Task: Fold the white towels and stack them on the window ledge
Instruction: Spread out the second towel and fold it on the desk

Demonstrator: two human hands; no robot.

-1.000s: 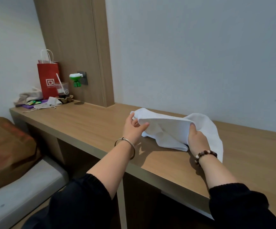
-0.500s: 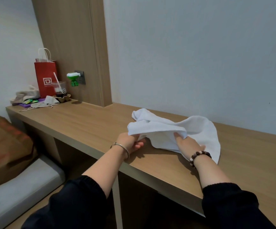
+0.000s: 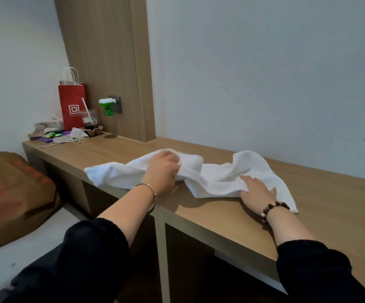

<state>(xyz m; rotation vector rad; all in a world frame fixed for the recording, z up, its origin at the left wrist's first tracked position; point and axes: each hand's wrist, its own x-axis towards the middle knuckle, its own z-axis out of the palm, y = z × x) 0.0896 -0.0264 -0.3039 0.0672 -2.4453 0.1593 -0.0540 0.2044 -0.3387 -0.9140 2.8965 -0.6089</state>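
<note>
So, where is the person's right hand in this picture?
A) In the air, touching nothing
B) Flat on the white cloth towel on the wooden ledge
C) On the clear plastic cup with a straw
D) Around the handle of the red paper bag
B: the right hand lies with straight fingers on the white cloth towel, which is spread out on the wooden ledge.

head view | worn, faces forward-down | near, over the ledge (image 3: 334, 215) front edge | only view
</note>
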